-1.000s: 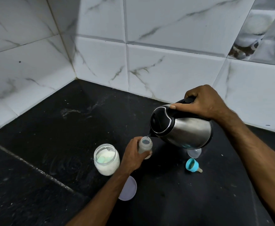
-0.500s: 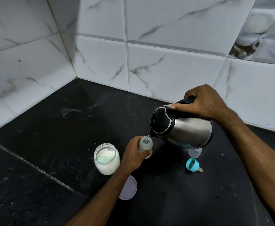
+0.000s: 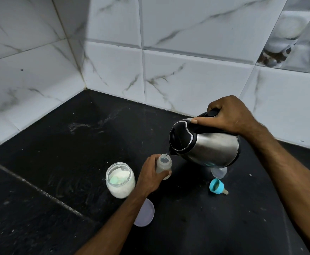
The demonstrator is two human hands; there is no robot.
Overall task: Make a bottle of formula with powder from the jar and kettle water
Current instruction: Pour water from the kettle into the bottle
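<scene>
Bottle (image 3: 163, 165): upright on the desk (image 3: 58, 162), just right of the jar (image 3: 120, 180), neck open.
Left grip (image 3: 149, 174): wrapped round the bottle.
Right grip (image 3: 229, 115): closed on the kettle (image 3: 205, 142) handle.
Change: almost none over the last second; kettle stays tipped, spout at the bottle's mouth.
Meaning: filling goes on; level hard to read.
Nearby: teat (image 3: 217, 186) and lid (image 3: 145, 212) lie apart from the bottle.
</scene>
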